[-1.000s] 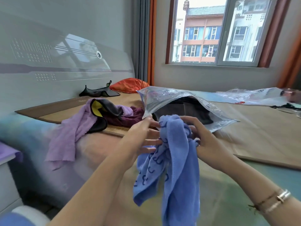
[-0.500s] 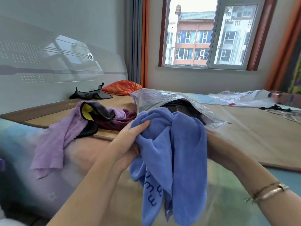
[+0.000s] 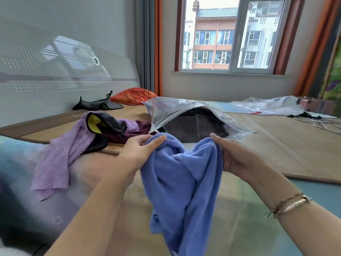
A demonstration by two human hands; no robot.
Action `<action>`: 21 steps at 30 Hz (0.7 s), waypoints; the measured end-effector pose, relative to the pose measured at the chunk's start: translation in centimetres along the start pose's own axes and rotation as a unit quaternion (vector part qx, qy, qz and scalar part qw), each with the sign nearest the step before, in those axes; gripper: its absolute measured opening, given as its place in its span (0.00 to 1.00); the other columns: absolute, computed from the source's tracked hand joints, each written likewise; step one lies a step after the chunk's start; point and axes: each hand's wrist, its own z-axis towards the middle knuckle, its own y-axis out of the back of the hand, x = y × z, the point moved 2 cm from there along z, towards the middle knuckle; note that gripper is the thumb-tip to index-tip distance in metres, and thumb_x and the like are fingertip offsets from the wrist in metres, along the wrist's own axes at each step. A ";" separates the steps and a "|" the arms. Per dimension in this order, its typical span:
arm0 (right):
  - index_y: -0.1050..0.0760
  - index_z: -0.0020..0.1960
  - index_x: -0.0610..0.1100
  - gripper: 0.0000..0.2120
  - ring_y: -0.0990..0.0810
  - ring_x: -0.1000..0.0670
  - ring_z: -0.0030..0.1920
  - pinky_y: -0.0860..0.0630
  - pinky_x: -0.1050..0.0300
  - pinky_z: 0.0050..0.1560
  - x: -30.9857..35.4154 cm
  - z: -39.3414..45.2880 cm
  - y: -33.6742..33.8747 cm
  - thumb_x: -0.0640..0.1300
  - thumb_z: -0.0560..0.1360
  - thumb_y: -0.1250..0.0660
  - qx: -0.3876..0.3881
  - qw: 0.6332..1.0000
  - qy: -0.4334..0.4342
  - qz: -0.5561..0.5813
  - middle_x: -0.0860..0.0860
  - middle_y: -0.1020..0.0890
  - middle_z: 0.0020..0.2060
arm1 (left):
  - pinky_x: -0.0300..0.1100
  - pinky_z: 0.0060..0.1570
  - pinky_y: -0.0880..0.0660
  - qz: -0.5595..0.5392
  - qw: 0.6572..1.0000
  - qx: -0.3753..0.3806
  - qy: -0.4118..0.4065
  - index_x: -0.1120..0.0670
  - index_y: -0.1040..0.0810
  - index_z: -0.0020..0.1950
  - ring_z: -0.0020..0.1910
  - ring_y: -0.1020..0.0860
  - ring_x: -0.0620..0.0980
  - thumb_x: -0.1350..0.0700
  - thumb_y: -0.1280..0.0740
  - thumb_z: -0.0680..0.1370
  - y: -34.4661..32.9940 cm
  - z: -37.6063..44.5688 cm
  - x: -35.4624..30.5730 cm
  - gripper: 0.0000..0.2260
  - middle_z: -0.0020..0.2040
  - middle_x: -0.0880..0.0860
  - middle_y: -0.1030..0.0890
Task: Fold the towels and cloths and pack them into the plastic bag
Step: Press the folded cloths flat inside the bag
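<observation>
Currently, working left to right: a heap of unfolded cloths (image 3: 88, 137), lilac, dark grey with yellow, and maroon, lies on the bed (image 3: 287, 150) left of the work. Your left hand (image 3: 142, 150) pinches one bunched top edge of the blue towel (image 3: 182, 182), thumb over the fabric. Your right hand (image 3: 232, 156) grips the opposite bunch, fingers curled behind the cloth. The towel hangs between both hands in a twisted drape above the bed, unfolded, with no clean edge presented. Just behind it lies the plastic bag (image 3: 184, 111), mouth facing you, with dark folded items already inside. A second clear bag (image 3: 273, 106) lies far right, well apart.

Assessment: the step in hand is finding the corners. Recommend you run each hand outward along the top hem until a true corner is held, then draw the hem taut so the twist drops out. Fold only once the cloth hangs flat. Lay it on the bed to crease it square. Size the final fold to the bag's mouth, judged narrower than the open towel.
</observation>
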 end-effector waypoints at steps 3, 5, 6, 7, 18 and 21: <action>0.25 0.48 0.42 0.09 0.23 0.48 0.37 0.25 0.55 0.37 0.6 0.2 1.9 0.49 0.79 0.36 -0.173 0.977 0.070 0.100 0.45 0.23 0.39 | 0.44 0.41 0.23 0.166 0.980 -0.100 -0.047 0.59 0.16 0.43 0.36 0.22 0.48 0.50 0.30 0.76 2.1 1.0 0.2 0.12 0.38 0.58 0.16; 0.25 0.46 0.41 0.07 0.24 0.49 0.39 0.25 0.56 0.42 0.9 0.3 3.3 0.44 0.79 0.36 -0.244 0.946 0.128 0.170 0.46 0.24 0.38 | 0.47 0.36 0.31 0.269 0.946 -0.173 -0.054 0.61 0.20 0.37 0.33 0.28 0.52 0.49 0.33 0.78 3.5 1.3 -0.3 0.17 0.30 0.58 0.24; 0.26 0.42 0.41 0.08 0.25 0.50 0.37 0.25 0.57 0.41 1.0 0.1 3.9 0.42 0.79 0.35 -0.267 0.933 0.150 0.191 0.47 0.25 0.35 | 0.47 0.34 0.35 0.298 0.932 -0.198 -0.057 0.60 0.23 0.33 0.31 0.31 0.53 0.49 0.34 0.79 4.0 1.2 -0.8 0.19 0.27 0.56 0.28; 0.27 0.38 0.43 0.11 0.26 0.51 0.35 0.26 0.58 0.40 1.2 -0.1 4.4 0.42 0.79 0.35 -0.286 0.923 0.163 0.199 0.48 0.27 0.32 | 0.47 0.33 0.38 0.314 0.923 -0.215 -0.059 0.60 0.26 0.31 0.31 0.32 0.55 0.49 0.35 0.79 4.3 1.1 -1.2 0.21 0.26 0.56 0.31; 0.28 0.38 0.44 0.11 0.28 0.53 0.31 0.31 0.60 0.33 5.1 -2.1 6.3 0.42 0.79 0.36 -0.322 0.913 0.214 0.132 0.50 0.28 0.32 | 0.39 0.37 0.21 -0.340 0.939 0.028 0.041 0.55 0.18 0.43 0.41 0.19 0.46 0.63 0.28 0.70 4.9 0.5 -3.3 0.05 0.44 0.52 0.18; 0.26 0.45 0.41 0.04 0.27 0.52 0.35 0.29 0.59 0.34 3.9 -1.3 6.6 0.41 0.78 0.35 -0.336 0.917 0.191 0.099 0.49 0.26 0.35 | 0.48 0.46 0.20 -0.286 0.955 0.077 -0.007 0.49 0.34 0.67 0.52 0.20 0.52 0.67 0.19 0.54 5.0 1.3 -3.0 0.45 0.56 0.56 0.23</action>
